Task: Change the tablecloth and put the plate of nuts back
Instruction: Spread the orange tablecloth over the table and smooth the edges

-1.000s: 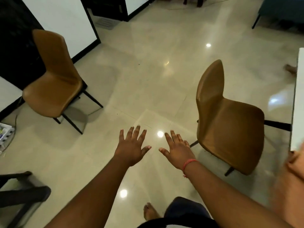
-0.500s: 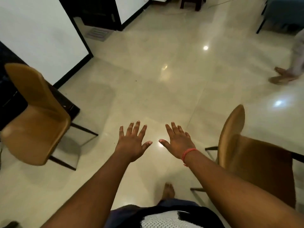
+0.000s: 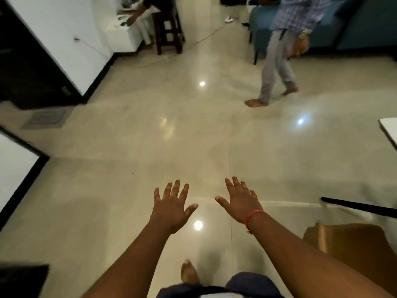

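— Since half a second ago the view has turned: both brown chairs slid away, and now only a corner of one brown chair (image 3: 352, 241) shows at the lower right. Another person (image 3: 281, 54) has come more into view, at the upper right.

— What is biggest now?

— It is the shiny pale floor (image 3: 193, 136); it fills almost everything. At the far right there is a blue sofa (image 3: 354, 24), behind that person in the checked shirt and grey trousers. A white wall (image 3: 64, 29) with black trim stands at the left, and a dark wooden stool (image 3: 167, 29) is at the top.

— And the hands?

— The left hand (image 3: 171, 207) and the right hand (image 3: 240, 203) are stretched forward over the floor, apart from each other, fingers spread and straight, holding nothing. A red thread (image 3: 252, 216) goes around the right wrist. One bare foot (image 3: 189, 274) shows below.

— Where are the tablecloth and the plate of nuts?

— I cannot see either of them. Only a white edge (image 3: 388, 130), maybe a table, is at the right.
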`<state>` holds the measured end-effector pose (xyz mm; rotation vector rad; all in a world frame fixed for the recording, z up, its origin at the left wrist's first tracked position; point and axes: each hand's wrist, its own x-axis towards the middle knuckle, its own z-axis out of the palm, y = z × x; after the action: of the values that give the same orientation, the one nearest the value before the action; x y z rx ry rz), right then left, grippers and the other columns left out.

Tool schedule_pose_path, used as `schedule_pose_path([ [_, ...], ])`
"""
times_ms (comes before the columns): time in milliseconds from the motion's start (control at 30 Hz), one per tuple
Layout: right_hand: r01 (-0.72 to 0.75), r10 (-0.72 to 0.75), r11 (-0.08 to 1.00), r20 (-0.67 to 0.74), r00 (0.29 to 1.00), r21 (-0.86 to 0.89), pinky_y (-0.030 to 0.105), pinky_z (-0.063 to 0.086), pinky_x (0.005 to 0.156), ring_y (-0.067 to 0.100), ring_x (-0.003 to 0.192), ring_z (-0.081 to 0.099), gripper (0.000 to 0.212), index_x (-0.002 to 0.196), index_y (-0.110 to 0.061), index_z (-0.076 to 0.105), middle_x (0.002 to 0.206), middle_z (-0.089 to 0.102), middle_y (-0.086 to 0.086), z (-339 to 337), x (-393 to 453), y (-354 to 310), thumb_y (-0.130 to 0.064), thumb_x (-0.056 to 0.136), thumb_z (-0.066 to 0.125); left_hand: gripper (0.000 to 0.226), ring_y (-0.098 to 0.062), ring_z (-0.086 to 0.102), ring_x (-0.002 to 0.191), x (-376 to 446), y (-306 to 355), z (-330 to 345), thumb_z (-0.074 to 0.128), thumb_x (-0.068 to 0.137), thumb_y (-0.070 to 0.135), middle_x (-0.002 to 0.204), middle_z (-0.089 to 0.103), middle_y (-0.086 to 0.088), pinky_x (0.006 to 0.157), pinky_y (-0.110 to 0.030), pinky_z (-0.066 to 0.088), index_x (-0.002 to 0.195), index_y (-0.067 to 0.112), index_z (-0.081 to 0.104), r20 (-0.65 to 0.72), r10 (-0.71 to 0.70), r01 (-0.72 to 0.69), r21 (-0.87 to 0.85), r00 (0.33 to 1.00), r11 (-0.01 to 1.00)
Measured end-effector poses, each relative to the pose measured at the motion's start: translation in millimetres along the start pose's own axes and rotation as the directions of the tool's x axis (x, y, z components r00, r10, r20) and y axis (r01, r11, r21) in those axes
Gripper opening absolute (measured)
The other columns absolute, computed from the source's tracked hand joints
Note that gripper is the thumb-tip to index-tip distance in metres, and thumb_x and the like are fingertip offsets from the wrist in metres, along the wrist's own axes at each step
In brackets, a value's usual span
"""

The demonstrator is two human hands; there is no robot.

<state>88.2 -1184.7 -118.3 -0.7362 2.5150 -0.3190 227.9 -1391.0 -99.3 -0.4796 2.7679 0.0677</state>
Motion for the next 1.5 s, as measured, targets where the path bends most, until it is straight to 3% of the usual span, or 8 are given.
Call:
schedule_pose_path([
  [267, -0.272, 0.280, 0.955, -0.052, 0.959, 0.119, 0.053, 0.011, 0.120, 0.026, 0.152, 0.000, 0.086, 0.156, -0.032, 0.000, 0.165, -0.006, -0.001, -62.2, 99.4, 68.6, -0.079, 0.087, 0.019, 0.087, -0.026, -0.004, 0.153, 197.2, 39.7, -61.7, -0.012, 0.081, 0.080, 0.166, -0.008, -0.001, 0.118, -0.060, -0.003, 0.156, 0.034, -0.011, 0.011, 0.298, -0.298, 0.070, 0.955, 0.952],
  [433, -0.364, 0.374, 0.913, -0.024, 0.927, 0.184, 0.053, 0.010, 0.121, 0.026, 0.152, -0.002, 0.087, 0.156, -0.033, -0.002, 0.165, -0.007, -0.002, -108.5, 178.6, 143.9, -0.080, 0.086, 0.018, 0.083, -0.027, -0.003, 0.153, 319.5, 101.5, -98.3, -0.004, 0.086, 0.077, 0.166, -0.008, -0.002, 0.118, -0.061, 0.000, 0.156, 0.033, -0.010, 0.040, 0.382, -0.384, 0.142, 0.923, 0.912],
  [667, -0.450, 0.468, 0.870, -0.052, 0.882, 0.200, 0.053, 0.012, 0.120, 0.026, 0.152, 0.000, 0.087, 0.157, -0.031, -0.001, 0.166, -0.006, -0.001, -222.9, 267.7, 267.9, -0.080, 0.087, 0.018, 0.085, -0.026, -0.001, 0.153, 482.1, 227.2, -172.2, -0.004, 0.085, 0.077, 0.167, -0.006, -0.003, 0.118, -0.060, 0.003, 0.157, 0.032, -0.009, 0.053, 0.474, -0.476, 0.158, 0.879, 0.865],
  [900, -0.574, 0.622, 0.765, -0.103, 0.776, 0.293, 0.054, 0.012, 0.120, 0.027, 0.152, 0.000, 0.089, 0.156, -0.031, -0.001, 0.166, -0.006, -0.001, -297.6, 335.8, 396.8, -0.081, 0.085, 0.017, 0.086, -0.028, 0.000, 0.153, 634.6, 372.5, -214.2, -0.007, 0.083, 0.078, 0.167, -0.005, -0.002, 0.118, -0.061, 0.003, 0.156, 0.032, -0.009, 0.072, 0.672, -0.669, 0.216, 0.737, 0.711],
  [1033, -0.658, 0.728, 0.668, -0.121, 0.675, 0.347, 0.053, 0.012, 0.119, 0.027, 0.152, 0.002, 0.094, 0.156, -0.033, -0.001, 0.165, -0.005, -0.002, -330.3, 367.4, 476.5, -0.086, 0.079, 0.010, 0.085, -0.028, -0.001, 0.153, 723.4, 463.6, -232.7, -0.006, 0.084, 0.078, 0.167, -0.007, -0.003, 0.118, -0.061, 0.001, 0.156, 0.032, -0.009, 0.129, 0.771, -0.773, 0.248, 0.624, 0.584],
  [1233, -0.768, 0.893, 0.431, -0.106, 0.437, 0.473, 0.054, 0.017, 0.118, 0.028, 0.152, 0.004, 0.099, 0.156, -0.032, 0.002, 0.166, -0.001, -0.001, -387.4, 367.2, 580.9, -0.089, 0.075, 0.006, 0.085, -0.027, -0.003, 0.153, 831.2, 613.8, -277.7, -0.005, 0.084, 0.079, 0.166, -0.009, -0.002, 0.117, -0.062, -0.001, 0.156, 0.033, -0.010, 0.247, 0.883, -0.891, 0.328, 0.400, 0.312],
  [1500, -0.785, 0.994, 0.110, -0.044, 0.105, 0.610, 0.053, 0.017, 0.118, 0.026, 0.151, 0.008, 0.090, 0.156, -0.030, 0.008, 0.165, 0.004, 0.000, -418.3, 305.8, 717.6, -0.082, 0.083, 0.017, 0.091, -0.025, -0.004, 0.153, 859.1, 860.4, -293.4, -0.014, 0.078, 0.080, 0.167, -0.008, -0.001, 0.118, -0.060, -0.001, 0.156, 0.033, -0.010, 0.328, 0.940, -0.941, 0.337, 0.090, -0.028],
])
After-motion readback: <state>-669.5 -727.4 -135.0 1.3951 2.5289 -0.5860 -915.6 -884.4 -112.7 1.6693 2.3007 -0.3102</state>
